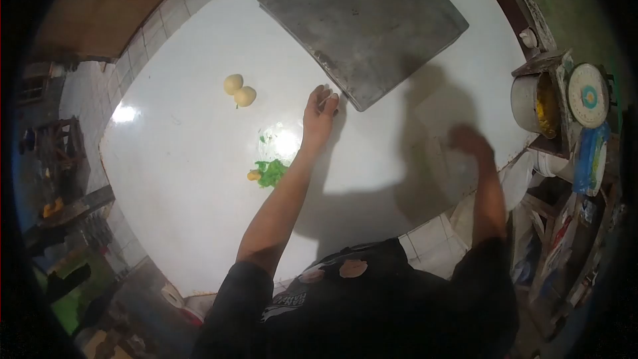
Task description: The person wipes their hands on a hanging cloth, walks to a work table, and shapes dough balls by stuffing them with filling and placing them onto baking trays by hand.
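Note:
My left hand (320, 116) is over the white table, close to the near corner of a dark grey flat sheet or tray (364, 18). Its fingers are curled around something small and whitish that I cannot make out. My right hand (473, 143) is above the table's right side, smeared by motion, so its fingers are unclear. Two pale yellow balls (239, 90), like dough, touch each other to the left. Nearer my left forearm lies a bright green soft heap (271, 173) with a small yellow lump (254, 175) against it.
The white tabletop (179, 179) has a tiled edge on its left. Beyond its right edge stand a metal pot (526, 103) with yellow contents, a round dial scale (589, 96) and a blue plastic package (590, 159). A brown board (100, 6) is at the upper left.

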Motion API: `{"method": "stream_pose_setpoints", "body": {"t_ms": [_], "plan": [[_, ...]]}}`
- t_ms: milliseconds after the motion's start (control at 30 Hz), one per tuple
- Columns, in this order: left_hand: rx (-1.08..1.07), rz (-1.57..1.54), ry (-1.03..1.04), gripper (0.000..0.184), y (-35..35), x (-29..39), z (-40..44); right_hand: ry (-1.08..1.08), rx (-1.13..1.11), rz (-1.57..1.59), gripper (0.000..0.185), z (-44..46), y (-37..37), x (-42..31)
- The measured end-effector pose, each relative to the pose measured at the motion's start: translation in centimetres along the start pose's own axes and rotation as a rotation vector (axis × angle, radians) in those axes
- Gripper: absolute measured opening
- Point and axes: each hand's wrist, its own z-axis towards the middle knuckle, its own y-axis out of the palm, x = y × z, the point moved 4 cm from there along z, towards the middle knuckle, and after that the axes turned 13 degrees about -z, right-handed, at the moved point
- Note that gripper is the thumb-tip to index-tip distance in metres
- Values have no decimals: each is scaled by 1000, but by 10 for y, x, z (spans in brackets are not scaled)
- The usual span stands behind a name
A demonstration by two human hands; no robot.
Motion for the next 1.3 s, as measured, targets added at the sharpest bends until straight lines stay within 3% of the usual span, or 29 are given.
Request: {"method": "stream_pose_setpoints", "body": {"t_ms": [67, 100, 167, 300, 367, 433, 533, 633, 700, 767, 800, 833, 867, 900, 933, 967, 1000, 1067, 1100, 1167, 1233, 1300], "plan": [[25, -94, 27, 74, 8, -2, -2, 344, 147, 307, 55, 35, -49, 75], [61, -83, 45, 74, 12, -4, -4, 369, 473, 637, 56, 48, -80, 108], [76, -143, -14, 84, 23, -6, 0, 459, 686, 1033, 58, 84, -135, 143], [121, -102, -72, 91, 47, -7, 8, 432, 757, 1213, 63, 136, -198, 143], [-5, -167, 113, 82, 57, -15, 22, 418, 776, 1260, 65, 152, -202, 153], [48, -157, 220, 76, 62, -14, 23, 455, 781, 1334, 62, 172, -178, 172], [194, -157, 210, 72, 58, 5, 14, 445, 738, 1210, 59, 159, -181, 158], [157, -252, 240, 74, 27, 13, 16, 365, 752, 1302, 51, 137, -178, 123], [272, -58, 256, 72, 1, 31, 2, 295, 815, 1302, 43, 126, -174, 107], [411, 149, 248, 71, -33, 59, -22, 339, 824, 1138, 35, 95, -195, 64], [446, 189, 198, 69, -57, 70, -32, 358, 779, 1201, 32, 91, -194, 44], [423, 66, 171, 68, -80, 81, -46, 254, 907, 1023, 36, 85, -194, 22], [473, 146, 327, 63, -98, 99, -68, 271, 857, 958, 38, 77, -196, -5], [474, 53, 249, 63, -129, 98, -85, -34, 958, 1342, 38, 91, -169, -24], [509, 160, 171, 61, -145, 119, -117, 97, 920, 886, 41, 59, -195, -67], [468, 51, 260, 59, -163, 121, -139, 104, 1028, 751, 42, 53, -192, -104], [470, 84, 257, 57, -194, 113, -158, 203, 854, 862, 38, 47, -185, -134], [550, 24, 193, 56, -230, 100, -204, 215, 746, 807, 34, 31, -177, -192], [564, 4, 206, 56, -252, 81, -222, 159, 785, 816, 34, 33, -158, -216], [616, -63, 221, 56, -275, 48, -254, 287, 650, 939, 36, 8, -158, -262], [674, -111, 234, 56, -299, 4, -280, 272, 742, 879, 41, -12, -153, -295], [693, -207, 293, 57, -307, -22, -297, 226, 591, 906, 41, -26, -150, -316]]}}
